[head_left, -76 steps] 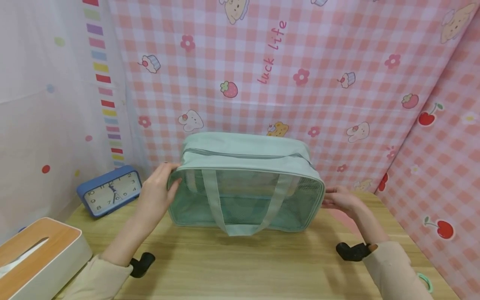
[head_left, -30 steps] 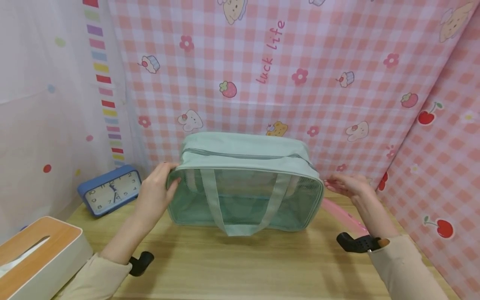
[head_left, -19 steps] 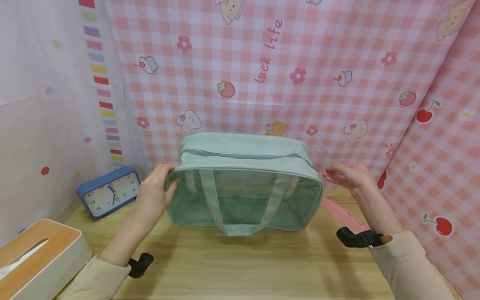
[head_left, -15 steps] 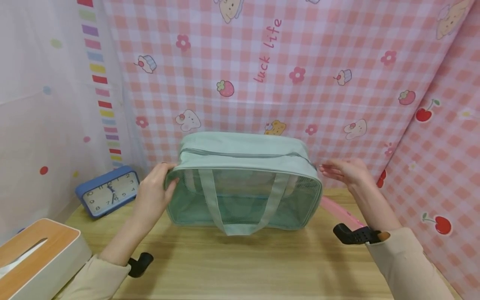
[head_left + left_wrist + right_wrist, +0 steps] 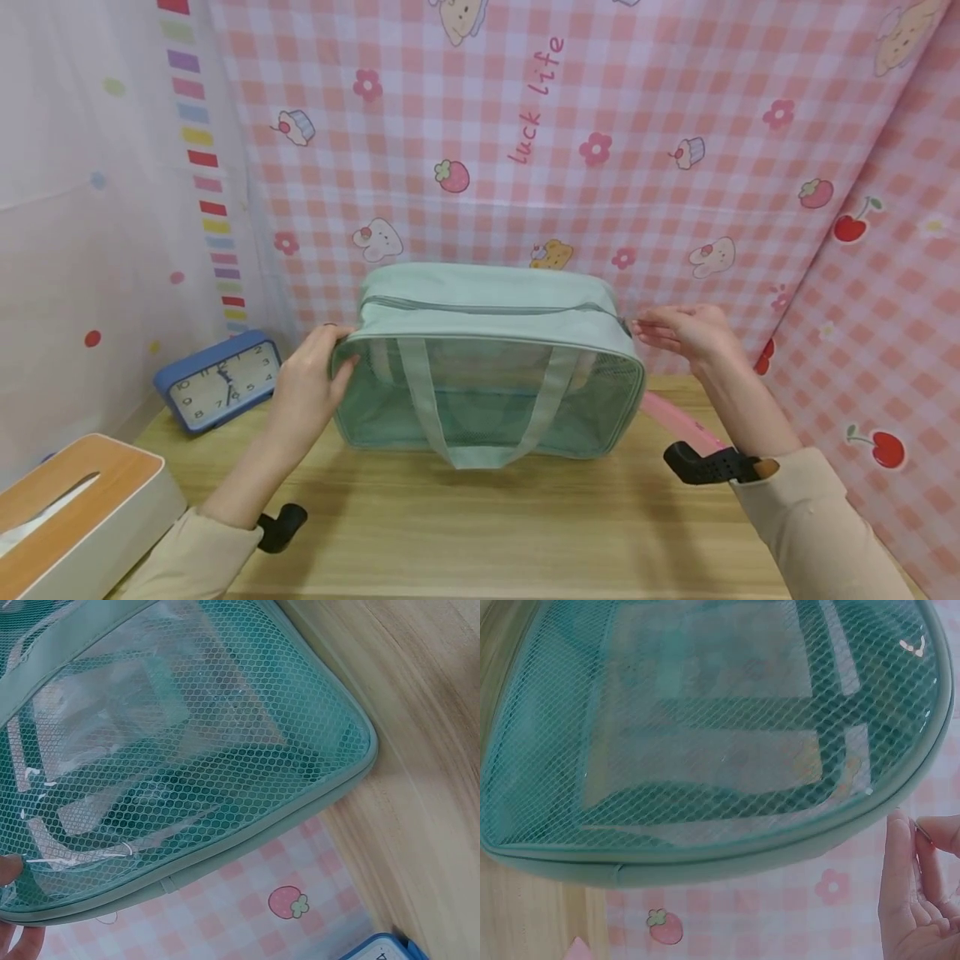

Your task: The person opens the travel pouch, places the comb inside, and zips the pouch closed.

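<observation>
A mint-green zip-top bag [image 5: 487,287] with see-through mesh-patterned sides stands upright on the wooden table. Its front handle [image 5: 480,459] hangs down. My left hand [image 5: 311,375] grips the upper left corner, thumb on the front panel and fingers behind. At the upper right end, my right hand [image 5: 693,337] pinches a small zipper pull [image 5: 924,834] between thumb and finger. The zipper [image 5: 480,310] runs along the top and bends down toward that hand. Through the mesh in the left wrist view, the bag's inside looks blurred, so its contents are unclear.
A blue clock [image 5: 219,383] stands left of the bag. A tissue box [image 5: 90,517] with a wooden lid sits at the front left. Under my right forearm lies a flat pink thing [image 5: 686,425]. Pink checked cloth [image 5: 480,217] hangs directly behind.
My right hand has risen along the bag's right end, from low on its side up to near the top corner. The pink thing shows more. My left hand keeps its grip.
</observation>
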`<action>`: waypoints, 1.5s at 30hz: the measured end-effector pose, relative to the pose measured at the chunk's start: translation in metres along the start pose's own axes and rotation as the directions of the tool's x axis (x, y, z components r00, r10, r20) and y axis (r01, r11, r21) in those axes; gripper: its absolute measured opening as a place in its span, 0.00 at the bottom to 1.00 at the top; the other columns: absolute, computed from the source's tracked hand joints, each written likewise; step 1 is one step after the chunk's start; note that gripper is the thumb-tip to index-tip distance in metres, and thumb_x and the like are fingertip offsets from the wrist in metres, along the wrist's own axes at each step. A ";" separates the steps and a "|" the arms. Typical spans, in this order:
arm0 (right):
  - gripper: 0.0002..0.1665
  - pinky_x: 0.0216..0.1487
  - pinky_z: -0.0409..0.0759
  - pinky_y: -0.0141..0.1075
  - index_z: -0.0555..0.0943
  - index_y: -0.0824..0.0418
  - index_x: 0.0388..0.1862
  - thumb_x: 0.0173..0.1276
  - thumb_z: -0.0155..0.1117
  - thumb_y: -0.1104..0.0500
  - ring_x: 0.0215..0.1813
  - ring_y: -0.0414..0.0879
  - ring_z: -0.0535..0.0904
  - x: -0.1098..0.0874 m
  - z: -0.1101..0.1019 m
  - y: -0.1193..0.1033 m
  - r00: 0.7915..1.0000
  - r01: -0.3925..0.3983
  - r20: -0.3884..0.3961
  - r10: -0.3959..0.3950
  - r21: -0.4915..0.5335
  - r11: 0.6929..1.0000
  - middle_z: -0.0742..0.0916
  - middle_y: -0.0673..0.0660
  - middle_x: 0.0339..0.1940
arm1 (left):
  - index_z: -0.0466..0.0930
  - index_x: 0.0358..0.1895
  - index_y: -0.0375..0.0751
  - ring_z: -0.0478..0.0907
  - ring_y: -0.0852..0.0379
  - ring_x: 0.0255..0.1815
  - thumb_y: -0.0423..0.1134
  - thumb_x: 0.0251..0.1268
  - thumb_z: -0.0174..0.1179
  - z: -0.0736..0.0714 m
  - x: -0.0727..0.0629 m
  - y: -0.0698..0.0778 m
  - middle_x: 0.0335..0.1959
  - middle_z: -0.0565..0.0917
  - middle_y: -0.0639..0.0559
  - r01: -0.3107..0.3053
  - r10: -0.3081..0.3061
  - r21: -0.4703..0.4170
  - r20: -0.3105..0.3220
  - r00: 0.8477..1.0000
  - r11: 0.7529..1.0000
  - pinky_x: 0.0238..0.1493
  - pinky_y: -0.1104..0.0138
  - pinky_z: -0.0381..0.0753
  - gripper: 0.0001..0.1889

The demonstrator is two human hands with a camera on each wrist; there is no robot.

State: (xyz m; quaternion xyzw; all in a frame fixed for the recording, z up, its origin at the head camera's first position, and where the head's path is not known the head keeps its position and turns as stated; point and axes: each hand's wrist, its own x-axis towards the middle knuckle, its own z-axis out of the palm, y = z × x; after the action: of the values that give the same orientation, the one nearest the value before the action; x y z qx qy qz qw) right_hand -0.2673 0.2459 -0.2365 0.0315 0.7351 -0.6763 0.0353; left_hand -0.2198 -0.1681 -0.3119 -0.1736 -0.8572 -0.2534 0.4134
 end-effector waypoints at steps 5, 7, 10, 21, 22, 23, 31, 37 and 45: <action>0.04 0.38 0.83 0.28 0.81 0.56 0.27 0.62 0.62 0.60 0.30 0.36 0.84 0.000 0.005 -0.004 1.000 0.022 -0.008 -0.023 -0.025 0.999 0.87 0.46 0.22 | 0.75 0.42 0.29 0.79 0.44 0.39 0.23 0.49 0.64 0.001 0.001 0.000 0.38 0.80 0.39 0.000 0.000 -0.005 -0.003 1.000 1.000 0.39 0.54 0.82 0.15; 0.08 0.37 0.83 0.27 0.80 0.54 0.24 0.63 0.60 0.60 0.29 0.35 0.84 -0.001 0.007 -0.007 1.000 0.019 -0.012 -0.020 -0.044 0.999 0.86 0.45 0.21 | 0.75 0.42 0.29 0.79 0.44 0.39 0.23 0.49 0.64 0.001 0.001 0.000 0.38 0.80 0.39 0.001 -0.001 -0.008 -0.002 1.000 1.000 0.39 0.54 0.82 0.15; 0.14 0.35 0.83 0.26 0.81 0.52 0.19 0.64 0.58 0.62 0.28 0.35 0.84 -0.003 0.009 -0.010 1.000 0.001 -0.015 -0.002 -0.023 1.000 0.86 0.45 0.19 | 0.75 0.42 0.29 0.79 0.43 0.39 0.23 0.49 0.64 0.001 0.002 0.000 0.38 0.80 0.39 0.000 0.000 -0.010 -0.003 1.000 1.000 0.39 0.54 0.82 0.15; 0.13 0.34 0.83 0.26 0.81 0.52 0.20 0.64 0.58 0.62 0.28 0.35 0.84 -0.007 0.013 -0.016 1.000 0.007 -0.014 -0.007 -0.018 1.000 0.86 0.45 0.20 | 0.75 0.42 0.29 0.79 0.43 0.38 0.23 0.48 0.65 0.001 0.001 -0.001 0.37 0.80 0.39 -0.008 0.008 -0.007 -0.014 1.000 1.000 0.38 0.54 0.82 0.15; 0.12 0.34 0.83 0.26 0.81 0.53 0.21 0.64 0.58 0.62 0.28 0.35 0.84 -0.006 0.014 -0.017 1.000 0.011 -0.012 -0.011 -0.020 1.000 0.86 0.45 0.20 | 0.75 0.42 0.29 0.79 0.44 0.38 0.23 0.48 0.65 0.001 0.001 -0.001 0.37 0.80 0.39 -0.007 0.007 -0.007 -0.015 1.000 1.000 0.38 0.54 0.82 0.15; 0.11 0.34 0.83 0.26 0.80 0.54 0.22 0.64 0.58 0.62 0.28 0.35 0.84 -0.006 0.015 -0.017 1.000 0.017 -0.011 -0.017 -0.020 1.000 0.86 0.45 0.19 | 0.75 0.42 0.29 0.79 0.44 0.39 0.23 0.48 0.65 0.001 0.001 -0.001 0.37 0.80 0.39 -0.006 0.006 -0.007 -0.014 1.000 1.000 0.38 0.54 0.82 0.15; 0.10 0.38 0.83 0.28 0.79 0.54 0.23 0.63 0.59 0.62 0.28 0.34 0.84 -0.004 0.020 -0.018 0.999 0.038 -0.020 -0.039 -0.042 0.998 0.86 0.44 0.19 | 0.75 0.42 0.29 0.79 0.44 0.39 0.23 0.48 0.64 0.001 0.001 -0.001 0.38 0.80 0.39 -0.004 0.004 -0.004 -0.016 1.000 1.000 0.38 0.54 0.82 0.15; 0.05 0.38 0.83 0.27 0.80 0.57 0.28 0.63 0.59 0.61 0.28 0.33 0.83 -0.005 0.025 -0.021 0.998 0.052 -0.033 -0.055 -0.106 0.993 0.85 0.43 0.19 | 0.75 0.42 0.29 0.79 0.43 0.39 0.23 0.48 0.64 0.002 0.000 -0.002 0.38 0.80 0.39 0.003 -0.003 -0.002 -0.015 1.000 1.000 0.38 0.54 0.82 0.15; 0.08 0.39 0.83 0.28 0.80 0.54 0.24 0.62 0.60 0.62 0.28 0.34 0.84 -0.006 0.035 -0.027 0.997 0.064 -0.024 -0.067 -0.089 0.994 0.86 0.44 0.18 | 0.75 0.42 0.29 0.80 0.43 0.39 0.23 0.47 0.65 0.001 -0.001 -0.002 0.38 0.80 0.38 -0.006 0.006 -0.007 -0.021 1.000 1.000 0.39 0.54 0.82 0.16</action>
State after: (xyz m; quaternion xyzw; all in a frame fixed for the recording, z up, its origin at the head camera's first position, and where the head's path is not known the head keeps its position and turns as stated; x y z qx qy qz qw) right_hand -0.2636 0.2085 -0.2121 0.0150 0.7652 -0.6436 0.0045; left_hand -0.2213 -0.1692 -0.3139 -0.1749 -0.8514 -0.2570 0.4226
